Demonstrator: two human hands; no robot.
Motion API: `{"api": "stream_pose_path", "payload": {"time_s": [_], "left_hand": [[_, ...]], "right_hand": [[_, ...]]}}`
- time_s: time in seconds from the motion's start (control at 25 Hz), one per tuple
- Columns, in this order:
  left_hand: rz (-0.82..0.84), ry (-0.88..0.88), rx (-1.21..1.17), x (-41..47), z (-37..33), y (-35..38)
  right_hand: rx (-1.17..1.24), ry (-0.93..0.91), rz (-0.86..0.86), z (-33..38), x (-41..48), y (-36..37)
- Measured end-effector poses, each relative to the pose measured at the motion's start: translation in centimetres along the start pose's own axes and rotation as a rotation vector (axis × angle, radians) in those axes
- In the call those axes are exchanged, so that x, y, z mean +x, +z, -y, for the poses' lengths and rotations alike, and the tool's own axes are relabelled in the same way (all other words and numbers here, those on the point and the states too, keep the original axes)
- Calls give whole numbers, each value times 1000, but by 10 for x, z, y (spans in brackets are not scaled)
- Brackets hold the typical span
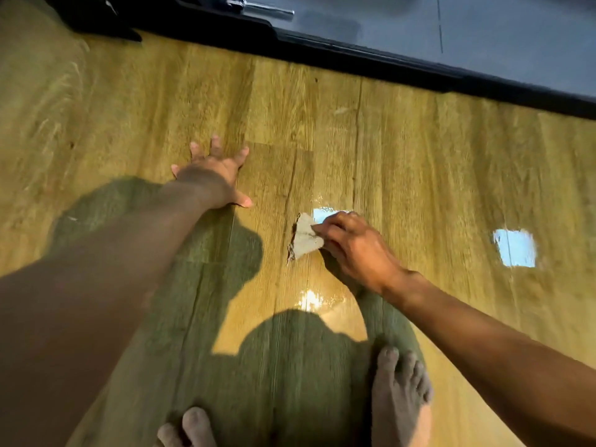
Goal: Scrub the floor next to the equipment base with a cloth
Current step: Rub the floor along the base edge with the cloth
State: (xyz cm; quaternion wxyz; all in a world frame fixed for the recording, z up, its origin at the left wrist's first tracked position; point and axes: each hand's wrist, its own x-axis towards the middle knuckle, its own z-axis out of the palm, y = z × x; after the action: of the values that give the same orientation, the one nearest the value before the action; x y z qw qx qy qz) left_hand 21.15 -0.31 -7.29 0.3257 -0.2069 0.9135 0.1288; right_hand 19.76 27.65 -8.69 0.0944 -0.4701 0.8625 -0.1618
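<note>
A small grey-beige cloth (304,238) is pressed flat on the yellow wood-grain floor (403,162), held down by the fingers of my right hand (354,250). My left hand (214,177) lies palm-down on the floor to the left of the cloth, fingers spread and holding nothing. The black edge of the equipment base (371,56) runs diagonally across the top, well beyond both hands.
My two bare feet (400,395) stand at the bottom edge. A metal bar (261,8) lies on the grey equipment surface (500,30) at the top. Wet shiny patches (516,248) reflect light right of the cloth. A black object (96,17) sits at the top left.
</note>
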Motion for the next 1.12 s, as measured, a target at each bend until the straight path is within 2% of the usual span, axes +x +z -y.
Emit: {"api": "stream_pose_path", "payload": {"time_s": [0.04, 0.2, 0.32, 0.44, 0.56, 0.64, 0.8, 0.88, 1.04, 1.12], "left_hand": [[-7, -11, 10, -1, 2, 1], [-30, 19, -32, -3, -11, 10], [-36, 76, 17, 0, -35, 13], [-1, 26, 36, 4, -51, 5], [3, 36, 60, 6, -51, 5], [-20, 44, 70, 10, -49, 9], [-30, 73, 111, 16, -45, 13], [-34, 53, 94, 17, -44, 13], [-18, 37, 112, 19, -46, 17], [-27, 69, 156, 22, -44, 15]], "right_hand": [[7, 5, -7, 0, -4, 1], [52, -190, 101, 1, -46, 4], [20, -112, 67, -20, -15, -10], [-2, -32, 4, -34, 1, -10], [46, -122, 66, -21, -30, -2], [57, -173, 67, -36, -23, -10], [45, 82, -67, -88, 59, -27], [56, 133, -106, -94, 64, -21], [67, -102, -101, -79, 7, -8], [48, -197, -82, -97, 23, -13]]}}
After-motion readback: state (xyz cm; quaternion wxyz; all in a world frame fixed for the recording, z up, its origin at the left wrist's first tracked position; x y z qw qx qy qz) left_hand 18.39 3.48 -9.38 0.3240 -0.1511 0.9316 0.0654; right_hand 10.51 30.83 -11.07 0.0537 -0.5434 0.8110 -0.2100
